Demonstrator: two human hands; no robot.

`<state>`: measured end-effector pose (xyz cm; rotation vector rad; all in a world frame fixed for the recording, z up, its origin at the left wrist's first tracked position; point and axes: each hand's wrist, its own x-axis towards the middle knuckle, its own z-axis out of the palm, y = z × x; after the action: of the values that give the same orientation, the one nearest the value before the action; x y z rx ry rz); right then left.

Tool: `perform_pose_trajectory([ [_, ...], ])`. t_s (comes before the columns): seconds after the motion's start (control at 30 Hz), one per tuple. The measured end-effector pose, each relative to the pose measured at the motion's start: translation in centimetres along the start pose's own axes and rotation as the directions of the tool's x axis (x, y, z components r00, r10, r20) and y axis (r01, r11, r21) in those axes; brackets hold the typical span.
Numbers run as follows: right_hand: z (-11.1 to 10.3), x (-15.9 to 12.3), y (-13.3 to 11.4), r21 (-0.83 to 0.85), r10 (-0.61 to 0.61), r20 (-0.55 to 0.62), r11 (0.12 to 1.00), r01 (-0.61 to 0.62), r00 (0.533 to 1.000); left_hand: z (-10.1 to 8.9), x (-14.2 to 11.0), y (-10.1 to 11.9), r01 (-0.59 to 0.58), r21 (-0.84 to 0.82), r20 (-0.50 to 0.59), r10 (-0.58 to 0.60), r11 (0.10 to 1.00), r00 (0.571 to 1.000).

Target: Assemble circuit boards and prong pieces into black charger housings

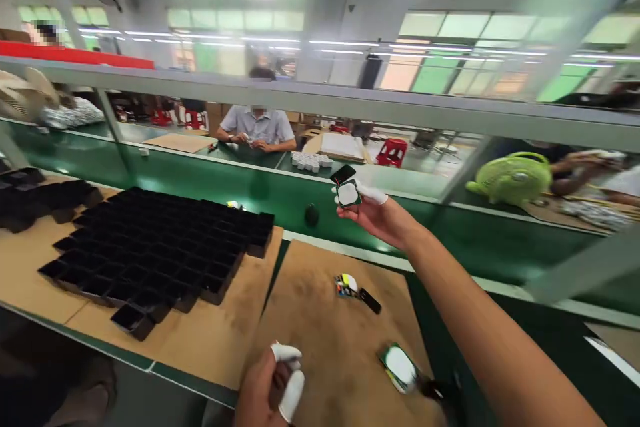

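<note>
The green-edged board (348, 194) could be dropped if the grip of the right hand (379, 212) were loosened, since it appears to be pinched only near its rim, raised well above the counter (550, 313). A black block (343, 175) is seen at the board's upper edge; how it is attached cannot be told, and if it is hung by a thin wire, the joint could be strained by a jerk. The second board (346, 285) and the dark block (370, 301) beside it on the cardboard sheet (307, 310) could be knocked by a careless lowering. The right arm is stretched far forward, the board gripped between thumb and fingers. The left hand (263, 387) is held low over the sheet's near side, its fingers loosely curled and parted, nothing being seen between them
</note>
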<state>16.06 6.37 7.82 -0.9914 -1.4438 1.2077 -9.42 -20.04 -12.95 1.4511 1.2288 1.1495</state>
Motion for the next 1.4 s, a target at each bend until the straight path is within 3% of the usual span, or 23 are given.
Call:
perform_pose_trajectory([
  [0.07, -2.2, -4.8, -0.8, -0.001, -0.015, -0.056, 1.000, 0.015, 0.998, -0.2, -0.4, 0.2, -0.010, 0.019, -0.053, 0.011, 1.000, 0.999],
  [0.13, -3.7, -9.4, -0.8, -0.015, -0.039, -0.126, 0.999, 0.037, 0.991, -0.7, -0.2, 1.4, 0.007, 0.058, -0.023, -0.005, 0.998, 1.000],
  [0.23, -5.1, -14.9, 0.4, -0.047, -0.091, -0.248, 0.996, 0.082, 0.964, -1.3, 1.2, 4.5, -0.088, 0.192, 0.197, 0.050, 0.977, 0.979],
  [0.3, -5.8, -17.4, 1.7, -0.076, -0.133, -0.337, 0.991, 0.114, 0.932, -1.0, 2.9, 6.8, -0.242, 0.263, 0.361, 0.137, 0.934, 0.922],
  [0.4, -6.8, -19.5, 4.0, -0.139, -0.217, -0.490, 0.976, 0.170, 0.844, 0.8, 6.2, 9.3, -0.363, 0.335, 0.488, 0.170, 0.870, 0.856],
  [0.47, -7.9, -20.3, 5.4, -0.207, -0.302, -0.611, 0.953, 0.221, 0.731, 2.5, 8.7, 10.0, -0.397, 0.380, 0.527, 0.158, 0.835, 0.835],
  [0.5, -8.5, -20.6, 6.0, -0.252, -0.353, -0.673, 0.936, 0.247, 0.650, 3.5, 9.9, 10.1, -0.416, 0.403, 0.542, 0.154, 0.815, 0.826],
  [0.63, -10.7, -22.0, 7.0, -0.444, -0.520, -0.812, 0.845, 0.297, 0.265, 7.9, 15.1, 9.6, -0.450, 0.455, 0.556, 0.150, 0.768, 0.818],
  [0.67, -11.1, -22.4, 7.1, -0.476, -0.540, -0.819, 0.828, 0.297, 0.194, 9.2, 16.4, 9.4, -0.449, 0.464, 0.550, 0.149, 0.763, 0.822],
  [0.73, -11.4, -22.9, 7.2, -0.513, -0.563, -0.819, 0.806, 0.295, 0.115, 12.0, 19.0, 9.0, -0.445, 0.498, 0.527, 0.148, 0.744, 0.837],
  [0.77, -11.3, -23.1, 7.3, -0.520, -0.568, -0.816, 0.801, 0.295, 0.106, 13.2, 20.3, 8.9, -0.439, 0.523, 0.512, 0.143, 0.730, 0.847],
  [0.83, -11.0, -23.2, 7.7, -0.520, -0.575, -0.807, 0.800, 0.301, 0.134, 15.1, 23.3, 8.6, -0.409, 0.591, 0.460, 0.126, 0.695, 0.879],
  [0.93, -10.3, -22.9, 8.5, -0.511, -0.588, -0.777, 0.797, 0.321, 0.225, 14.6, 28.5, 8.5, -0.302, 0.716, 0.314, 0.097, 0.629, 0.945],
  [1.03, -9.6, -22.7, 9.1, -0.505, -0.606, -0.730, 0.790, 0.347, 0.318, 10.4, 33.4, 9.0, -0.130, 0.823, 0.101, 0.083, 0.552, 0.991],
  [1.17, -8.8, -23.0, 9.2, -0.547, -0.660, -0.630, 0.751, 0.369, 0.408, 3.2, 36.9, 10.1, 0.034, 0.881, -0.087, 0.092, 0.473, 0.992],
  [1.27, -8.6, -23.1, 8.8, -0.627, -0.721, -0.526, 0.687, 0.367, 0.450, -1.6, 36.9, 10.8, 0.081, 0.908, -0.126, 0.084, 0.411, 0.988],
  [1.4, -8.6, -23.0, 8.8, -0.691, -0.777, -0.405, 0.605, 0.396, 0.482, -6.8, 34.5, 10.3, 0.160, 0.944, -0.156, -0.036, 0.289, 0.987],
])
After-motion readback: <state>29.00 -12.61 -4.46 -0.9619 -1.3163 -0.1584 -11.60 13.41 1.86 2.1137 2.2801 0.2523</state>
